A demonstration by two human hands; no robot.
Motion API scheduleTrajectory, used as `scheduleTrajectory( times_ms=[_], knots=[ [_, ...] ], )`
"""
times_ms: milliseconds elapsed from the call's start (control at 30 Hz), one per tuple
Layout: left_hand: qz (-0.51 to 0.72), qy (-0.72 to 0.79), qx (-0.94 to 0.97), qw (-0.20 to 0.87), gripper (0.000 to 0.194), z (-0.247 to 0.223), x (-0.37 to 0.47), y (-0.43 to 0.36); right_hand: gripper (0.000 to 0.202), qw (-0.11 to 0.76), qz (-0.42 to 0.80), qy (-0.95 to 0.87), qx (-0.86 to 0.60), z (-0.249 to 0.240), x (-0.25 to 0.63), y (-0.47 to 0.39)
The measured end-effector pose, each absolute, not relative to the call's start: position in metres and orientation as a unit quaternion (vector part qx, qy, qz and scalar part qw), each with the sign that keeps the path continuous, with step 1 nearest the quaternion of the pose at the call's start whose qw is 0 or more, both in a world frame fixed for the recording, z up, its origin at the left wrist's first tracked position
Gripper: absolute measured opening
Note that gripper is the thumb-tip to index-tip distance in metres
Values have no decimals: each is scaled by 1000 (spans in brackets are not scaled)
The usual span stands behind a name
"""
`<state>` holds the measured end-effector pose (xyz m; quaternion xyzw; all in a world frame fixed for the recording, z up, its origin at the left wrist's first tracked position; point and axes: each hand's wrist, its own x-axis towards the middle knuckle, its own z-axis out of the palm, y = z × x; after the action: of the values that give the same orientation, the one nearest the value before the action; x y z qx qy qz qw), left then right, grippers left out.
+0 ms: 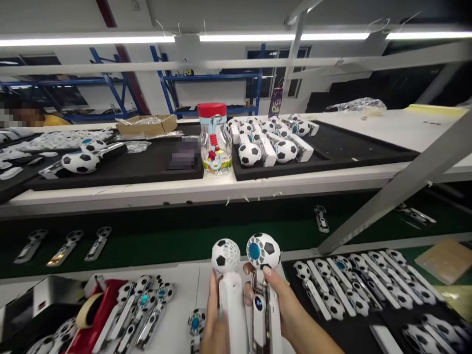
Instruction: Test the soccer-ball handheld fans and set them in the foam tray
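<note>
Two white handheld fans with soccer-ball heads stand upright side by side in front of me. My left hand [214,317] is closed around the handle of the left handheld fan [231,300], whose white grille faces right. In my right hand [282,295] is the right handheld fan [263,251], gripped at its neck and handle. That one shows a blue disc on its head and a lit display on its handle. The fingertips of my right hand come close to the left fan. Below my left hand, another soccer-ball fan [196,322] lies on the white bench.
A black tray [368,324] of soccer-ball fans lies at right. More fans [143,300] sit at left beside a red tape dispenser [99,314]. Beyond runs a green conveyor belt [221,226] carrying several fans. A red-lidded jar [216,142] stands on the shelf; a metal post [387,196] slants at right.
</note>
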<state>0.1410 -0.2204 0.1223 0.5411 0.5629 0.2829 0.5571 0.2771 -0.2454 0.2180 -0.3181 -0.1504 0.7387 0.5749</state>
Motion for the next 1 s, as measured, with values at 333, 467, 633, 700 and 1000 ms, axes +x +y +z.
scheduleTrajectory(
  times_ms=[333, 467, 633, 700, 1000],
  knots=[
    [373, 560, 573, 468, 91, 166, 88, -263, 36, 587, 717, -188, -327, 197, 281, -268],
    [402, 547, 588, 441, 103, 173, 79, -272, 47, 579, 709, -165, -367, 185, 278, -271],
    [361, 500, 535, 577, 98, 171, 81, -276, 45, 556, 689, -142, -443, 172, 267, -279],
    [350, 482, 515, 616, 95, 160, 88, -280, 44, 559, 677, -133, -460, 166, 263, -283],
    [418, 460, 357, 698, 93, 97, 86, -314, 41, 530, 715, -143, -432, 126, 259, -326]
  ],
)
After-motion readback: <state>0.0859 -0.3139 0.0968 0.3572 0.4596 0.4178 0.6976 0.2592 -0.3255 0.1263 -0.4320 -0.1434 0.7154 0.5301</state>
